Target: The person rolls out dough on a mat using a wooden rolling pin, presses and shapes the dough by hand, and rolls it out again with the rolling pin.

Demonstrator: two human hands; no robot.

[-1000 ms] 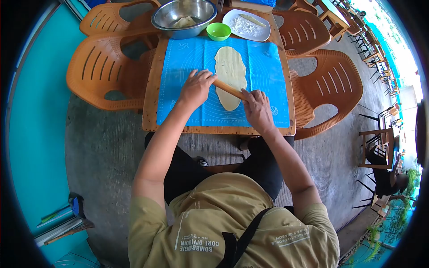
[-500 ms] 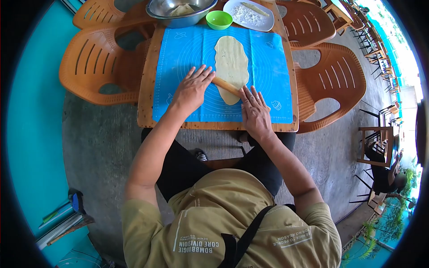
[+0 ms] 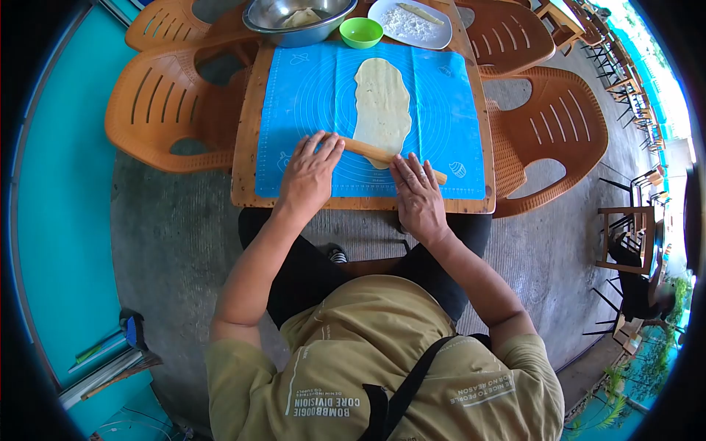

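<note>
A wooden rolling pin (image 3: 365, 150) lies slanted across the near part of a long, flat sheet of pale dough (image 3: 383, 103). My left hand (image 3: 312, 173) rests over the pin's left end, its fingers stretched forward and hiding that end. On the right side, my right hand (image 3: 418, 192) presses on the pin with fingers laid out flat, and the pin's tip shows just past them. Neither hand is wrapped round the pin. Under the dough is a blue silicone mat (image 3: 301, 110) printed with white circles.
Along the table's far edge stand a metal bowl (image 3: 268, 31) with dough inside, a green bowl (image 3: 361, 33) and a white plate (image 3: 423, 37) of flour with a dough strip. Orange chairs (image 3: 165, 110) flank the wooden table (image 3: 243, 165). A person sits far right.
The rolling pin has moved toward me over the dough's near end, and both hands have drawn back with it. More of the pin's right tip now shows. The view has shifted slightly.
</note>
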